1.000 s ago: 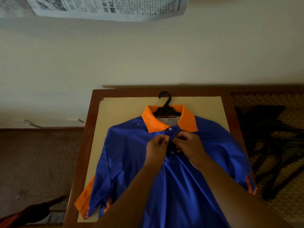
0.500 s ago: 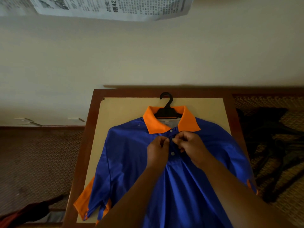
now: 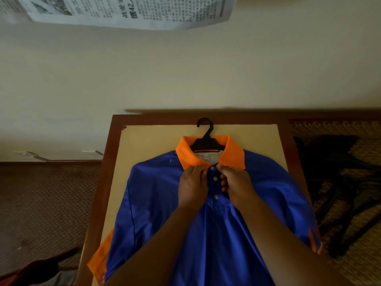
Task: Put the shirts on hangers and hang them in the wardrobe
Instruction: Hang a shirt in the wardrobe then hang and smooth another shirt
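Note:
A blue polo shirt (image 3: 156, 195) with an orange collar and orange sleeve cuffs lies flat, front up, on the small table (image 3: 144, 141). A black plastic hanger (image 3: 206, 141) sits inside its neck, hook pointing to the wall. My left hand (image 3: 191, 186) pinches the placket's left edge just under the collar. My right hand (image 3: 237, 186) pinches the right edge opposite it. Between the hands three buttons show on the placket. No wardrobe is in view.
The table has a dark wood rim (image 3: 107, 162) and stands against a pale wall. Dark clothes (image 3: 338, 182) lie on a woven surface to the right. Newspaper (image 3: 127, 11) hangs on the wall above. Patterned carpet (image 3: 45, 203) covers the floor to the left.
Both hands have moved up the placket from the middle buttons to the top one under the collar. The lower buttons now show between them.

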The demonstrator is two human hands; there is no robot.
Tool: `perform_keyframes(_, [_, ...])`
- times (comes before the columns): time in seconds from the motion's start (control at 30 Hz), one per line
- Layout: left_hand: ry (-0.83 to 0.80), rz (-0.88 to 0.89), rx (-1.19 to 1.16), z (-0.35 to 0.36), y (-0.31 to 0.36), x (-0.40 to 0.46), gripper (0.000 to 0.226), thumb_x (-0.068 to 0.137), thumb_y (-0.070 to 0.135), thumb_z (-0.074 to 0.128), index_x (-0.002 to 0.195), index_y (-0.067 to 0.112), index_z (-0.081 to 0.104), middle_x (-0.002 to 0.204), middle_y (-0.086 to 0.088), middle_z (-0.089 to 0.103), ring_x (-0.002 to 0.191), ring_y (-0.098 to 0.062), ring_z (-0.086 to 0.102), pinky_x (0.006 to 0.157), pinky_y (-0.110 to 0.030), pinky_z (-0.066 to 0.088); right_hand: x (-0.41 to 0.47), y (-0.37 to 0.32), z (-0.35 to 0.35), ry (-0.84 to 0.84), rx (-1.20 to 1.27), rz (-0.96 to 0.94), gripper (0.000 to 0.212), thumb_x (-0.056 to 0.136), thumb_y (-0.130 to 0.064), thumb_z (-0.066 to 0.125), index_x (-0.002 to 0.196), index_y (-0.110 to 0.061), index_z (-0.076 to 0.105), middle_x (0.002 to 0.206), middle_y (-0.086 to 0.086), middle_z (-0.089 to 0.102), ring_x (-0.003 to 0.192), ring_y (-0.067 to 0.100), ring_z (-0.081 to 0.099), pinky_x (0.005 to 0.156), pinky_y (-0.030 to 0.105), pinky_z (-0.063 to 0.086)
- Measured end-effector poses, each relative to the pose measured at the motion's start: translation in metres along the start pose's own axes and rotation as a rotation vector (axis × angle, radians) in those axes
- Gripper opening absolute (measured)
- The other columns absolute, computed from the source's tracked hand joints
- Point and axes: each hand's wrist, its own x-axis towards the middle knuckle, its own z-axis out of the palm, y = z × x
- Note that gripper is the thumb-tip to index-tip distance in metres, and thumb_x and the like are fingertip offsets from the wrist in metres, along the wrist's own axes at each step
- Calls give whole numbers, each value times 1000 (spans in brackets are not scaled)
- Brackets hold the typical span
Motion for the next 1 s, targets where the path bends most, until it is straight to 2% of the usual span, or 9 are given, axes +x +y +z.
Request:
perform_keyframes(0.2, [16, 25, 188, 9, 6, 20, 20, 97, 25, 52, 100, 16, 69, 100, -4, 64, 93, -21, 57, 82, -35, 45, 5, -1, 1, 28, -33, 53, 21, 87, -10, 62, 67, -6, 57, 58, 9, 51, 49, 19, 43, 46, 32, 33])
perform_keyframes(0.4, [-118, 160, 364, 4, 11, 32, 26, 99, 32, 44, 107, 18, 64, 109, -2, 56, 105, -19, 50, 91, -33, 38, 8, 1, -5, -9, -72, 30, 21, 86, -1, 55, 65, -6, 56, 58, 12, 52, 51, 20, 44, 48, 32, 34])
perform_keyframes(0.5, [-168, 118, 373, 5, 15, 35, 25, 100, 31, 43, 108, 17, 62, 113, -2, 55, 112, -18, 47, 96, -32, 37, 9, 0, -6, -12, -45, 8, 23, 88, -3, 58, 66, -6, 56, 62, 12, 53, 51, 19, 44, 48, 31, 35])
perform_keyframes(0.7, [-117, -141, 182, 12, 27, 36, 16, 94, 22, 51, 89, 18, 65, 100, 1, 59, 97, -16, 53, 89, -33, 44, 6, -1, -3, 51, -28, -42, 18, 92, -14, 60, 75, -8, 59, 64, 10, 58, 54, 18, 50, 49, 29, 41])
perform_keyframes(0.83, [-31, -280, -93, 8, 33, 28, 22, 91, 18, 54, 70, 16, 63, 68, 0, 62, 64, -18, 59, 64, -40, 53, 2, -1, 2, 102, -64, -145, 7, 88, -2, 58, 82, -4, 54, 68, 13, 55, 52, 16, 49, 42, 19, 41])
perform_keyframes(0.93, [-10, -354, -260, 4, 37, 18, 27, 91, 16, 57, 66, 24, 61, 65, 2, 64, 62, -17, 61, 61, -40, 54, -2, -1, 4, 97, -77, -201, 7, 85, 3, 57, 83, -3, 54, 69, 13, 54, 54, 16, 48, 40, 15, 40])
perform_keyframes(1.0, [-9, -372, -316, 5, 37, 14, 25, 92, 18, 58, 69, 26, 62, 67, 3, 64, 64, -15, 61, 61, -36, 53, -3, 0, 6, 97, -98, -218, 12, 84, 3, 57, 78, -5, 52, 67, 12, 53, 55, 17, 48, 44, 20, 41])
